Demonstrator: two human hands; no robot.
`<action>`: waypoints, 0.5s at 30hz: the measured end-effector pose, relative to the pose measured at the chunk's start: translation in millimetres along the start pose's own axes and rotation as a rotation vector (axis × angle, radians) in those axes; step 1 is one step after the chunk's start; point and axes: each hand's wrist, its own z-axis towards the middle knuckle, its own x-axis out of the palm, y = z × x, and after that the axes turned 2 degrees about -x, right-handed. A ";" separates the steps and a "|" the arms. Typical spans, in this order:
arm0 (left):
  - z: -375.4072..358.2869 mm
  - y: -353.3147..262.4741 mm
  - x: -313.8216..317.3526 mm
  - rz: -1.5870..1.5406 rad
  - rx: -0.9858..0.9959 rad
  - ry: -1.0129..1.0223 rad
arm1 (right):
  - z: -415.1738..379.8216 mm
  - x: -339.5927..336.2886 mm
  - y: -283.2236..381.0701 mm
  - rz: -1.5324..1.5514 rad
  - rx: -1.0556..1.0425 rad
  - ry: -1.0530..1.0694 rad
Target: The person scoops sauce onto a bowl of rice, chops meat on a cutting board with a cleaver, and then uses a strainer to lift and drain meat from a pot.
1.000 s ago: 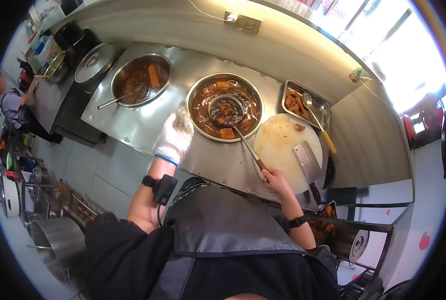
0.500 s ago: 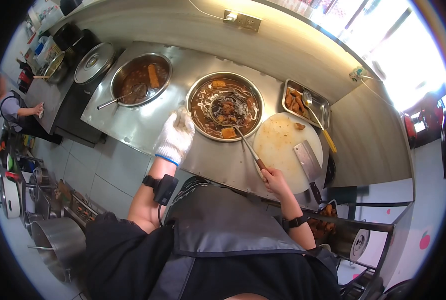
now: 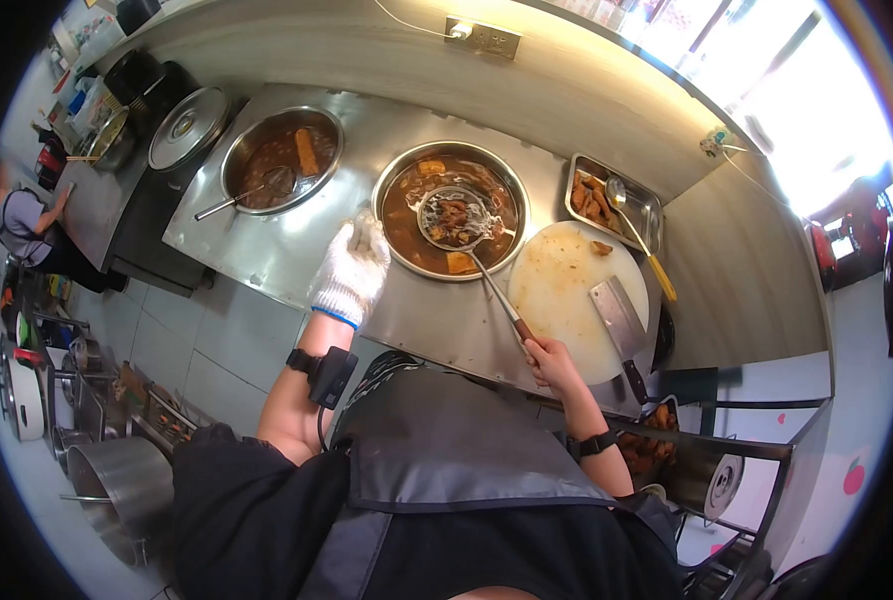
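Note:
My right hand (image 3: 555,363) grips the wooden handle of a wire skimmer (image 3: 495,284). The skimmer's round basket sits at the surface of the dark broth in the middle pot (image 3: 525,190), and browned pieces of food (image 3: 454,214) lie in it. Beside that pot's left rim, my left hand (image 3: 352,268) is raised in a white knitted glove. Its fingers are loosely bent and apart, and I see nothing in them. Orange-brown blocks (image 3: 461,262) float in the broth near the basket.
Right of the pot, a cleaver (image 3: 619,318) rests on a round white cutting board (image 3: 557,290). Behind it stands a metal tray (image 3: 653,215) of browned pieces with a yellow-handled spoon (image 3: 657,268). A second broth pot (image 3: 338,135) is at left. A co-worker (image 3: 32,225) stands far left.
The skimmer's basket has risen to the surface, so its rim and the food in it show more plainly. The broth is less swirled. My left hand has stayed in place.

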 end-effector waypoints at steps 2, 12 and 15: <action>-1.3 0.2 1.3 0.000 0.004 0.000 | 1.7 -1.4 -1.2 0.011 0.004 0.003; 1.8 -1.1 -4.0 -0.011 0.005 -0.001 | 1.7 -1.8 2.2 0.016 0.028 0.002; 0.5 -0.8 -2.4 -0.015 0.003 -0.007 | 1.7 -1.6 2.5 0.015 0.032 0.001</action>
